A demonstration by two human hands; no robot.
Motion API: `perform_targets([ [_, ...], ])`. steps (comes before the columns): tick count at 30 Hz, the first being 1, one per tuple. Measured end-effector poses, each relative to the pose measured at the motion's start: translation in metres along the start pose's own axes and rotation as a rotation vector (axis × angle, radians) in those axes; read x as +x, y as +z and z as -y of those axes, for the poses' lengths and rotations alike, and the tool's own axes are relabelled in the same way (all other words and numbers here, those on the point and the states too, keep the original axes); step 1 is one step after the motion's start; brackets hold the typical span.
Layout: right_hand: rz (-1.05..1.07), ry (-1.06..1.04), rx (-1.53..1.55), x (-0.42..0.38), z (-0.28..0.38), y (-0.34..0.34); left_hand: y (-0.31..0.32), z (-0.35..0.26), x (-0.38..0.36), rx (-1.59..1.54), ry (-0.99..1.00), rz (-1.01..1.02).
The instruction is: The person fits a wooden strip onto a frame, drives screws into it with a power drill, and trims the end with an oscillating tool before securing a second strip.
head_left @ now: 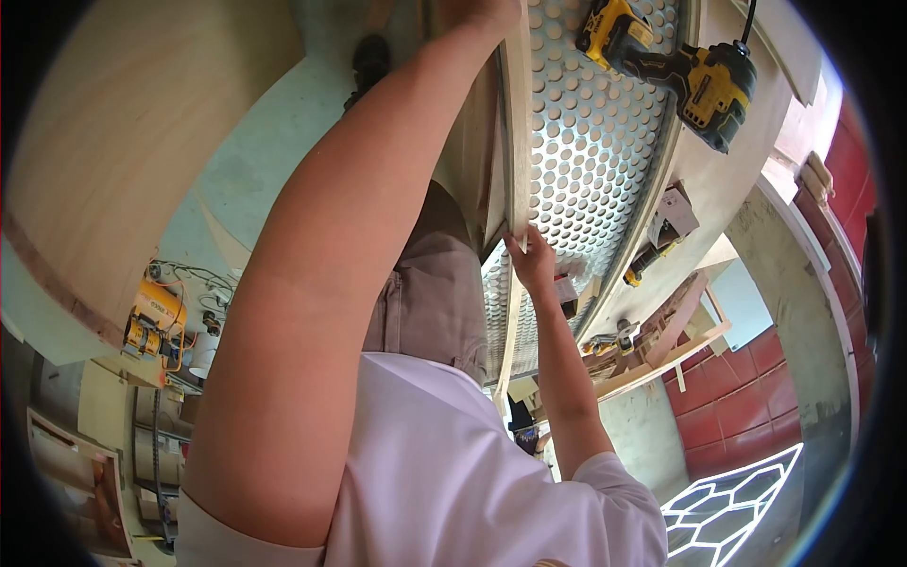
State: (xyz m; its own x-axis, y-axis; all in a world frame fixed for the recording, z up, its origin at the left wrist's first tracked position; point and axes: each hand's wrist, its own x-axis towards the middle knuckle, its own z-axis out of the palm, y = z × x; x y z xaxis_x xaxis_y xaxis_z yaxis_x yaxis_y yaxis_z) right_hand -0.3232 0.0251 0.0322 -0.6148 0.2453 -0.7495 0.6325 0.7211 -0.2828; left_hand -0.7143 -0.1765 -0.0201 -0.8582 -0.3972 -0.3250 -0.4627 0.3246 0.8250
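Observation:
My right hand point(535, 260) grips the edge of a long, pale wooden strip point(517, 123), thumb on one side and fingers on the other. This strip runs along the near side of a perforated metal sheet point(595, 142) with rows of round holes. At the top edge of the view, my left hand point(489, 11) reaches the far end of the same strip. Its fingers are cut off by the frame, so its grip does not show. Beyond the sheet, a yellow and black cordless drill point(704, 90) lies on a wooden panel.
Past my right hand are a small box point(673, 213), a second yellow power tool point(647, 265) and another drill point(614, 340). Wood offcuts point(675, 321) lie farther along. A curved wooden panel point(161, 113) stands at left, near a yellow machine point(156, 317) with cables.

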Motion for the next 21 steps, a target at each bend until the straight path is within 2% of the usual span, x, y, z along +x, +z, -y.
perform_targets([
  [3, -0.121, -0.121, -0.253, 0.008, 0.01, 0.004, 0.001, 0.003, 0.0, 0.009, 0.011, 0.0],
  [7, -0.321, -0.2, -0.167, 0.016, 0.048, 0.004, 0.001, 0.004, 0.001, 0.031, 0.017, 0.001],
  [21, -0.279, -0.182, -0.191, 0.029, 0.048, 0.008, -0.004, -0.004, -0.004, 0.026, -0.015, -0.003],
])
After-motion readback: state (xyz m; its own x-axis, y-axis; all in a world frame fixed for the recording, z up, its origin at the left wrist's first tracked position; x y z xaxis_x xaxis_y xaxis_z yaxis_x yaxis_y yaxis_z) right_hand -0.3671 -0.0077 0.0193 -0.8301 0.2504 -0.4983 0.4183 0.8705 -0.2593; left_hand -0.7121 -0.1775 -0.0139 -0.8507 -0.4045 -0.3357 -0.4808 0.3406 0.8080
